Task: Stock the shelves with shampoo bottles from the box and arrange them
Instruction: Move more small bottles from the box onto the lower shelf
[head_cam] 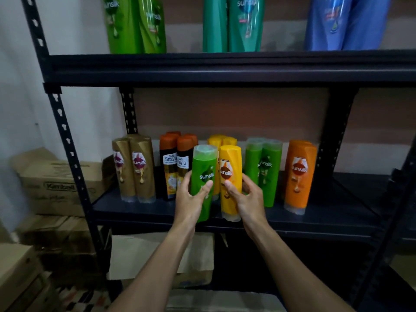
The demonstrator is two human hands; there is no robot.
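Note:
My left hand [191,197] grips a green shampoo bottle [203,167], held upright at the front edge of the middle shelf [139,210]. Right beside it, my right hand [246,197] holds a yellow shampoo bottle [230,170] that stands near the shelf's front edge. Behind them the shelf carries rows of gold bottles [135,167], dark orange-capped bottles [175,163], more yellow bottles [221,139], green bottles [264,167] and orange bottles [299,174]. An open cardboard box [144,255] sits below the shelf, between my forearms.
The upper shelf [225,66] holds large green bottles [137,25], teal bottles [234,25] and blue bottles [346,23]. Stacked cardboard boxes [56,185] stand left of the black rack upright [67,143]. The middle shelf's right end [351,199] is bare.

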